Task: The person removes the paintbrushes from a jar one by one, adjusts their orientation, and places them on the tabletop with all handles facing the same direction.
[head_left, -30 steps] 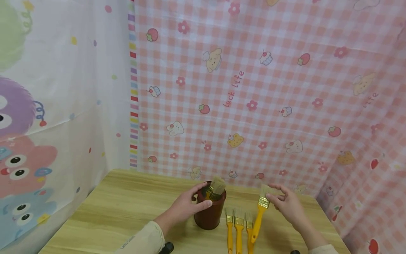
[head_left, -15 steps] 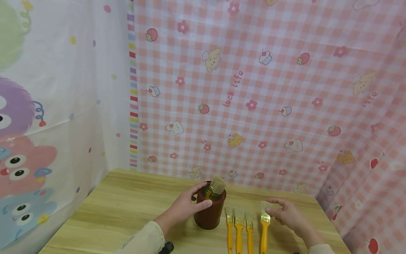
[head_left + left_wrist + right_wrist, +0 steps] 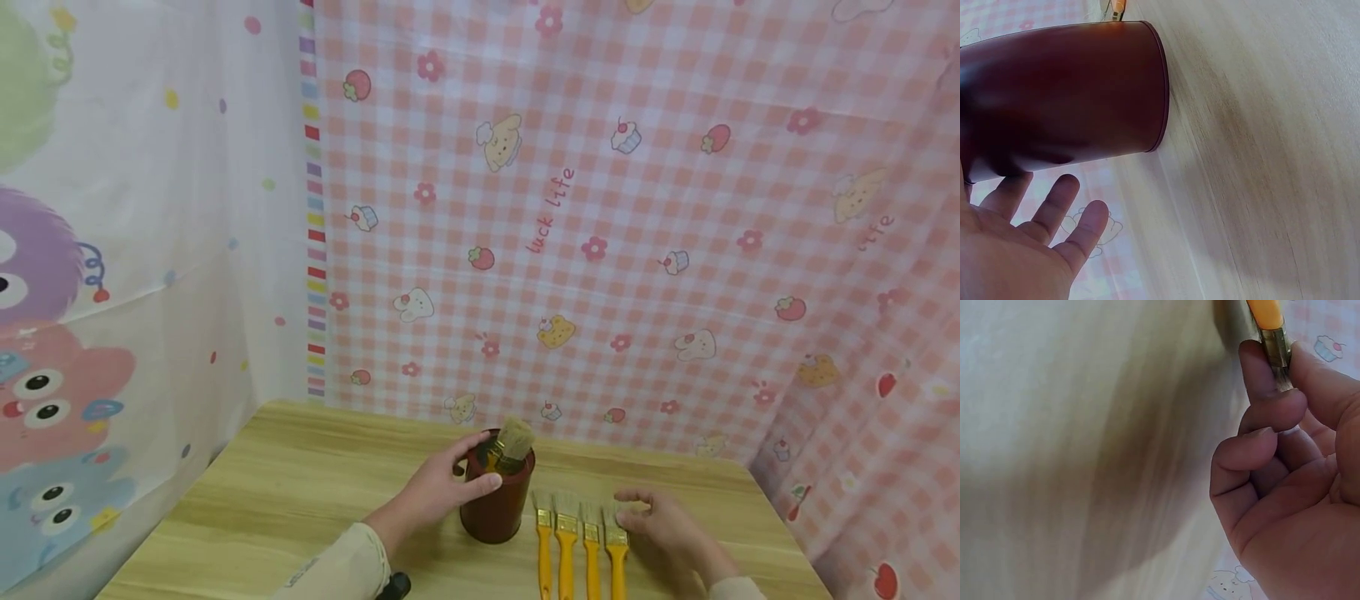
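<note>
the left hand holds the dark red cup with its thumb and index finger spread about the rim, while the other fingers reach out loosely below; hand and cup stand as they did a second ago, and bristles poke up out of the cup, just beside the left thumb. the right hand pinches a yellow-handled brush near its bristle end, thumb against fingers, the rest curled in. a second ago that brush slanted with its bristles higher; half a second ago it was apart from the three other brushes; now it has come left, just beside them, between them and the right hand. whether it rests fully on the table cannot be told.
</note>
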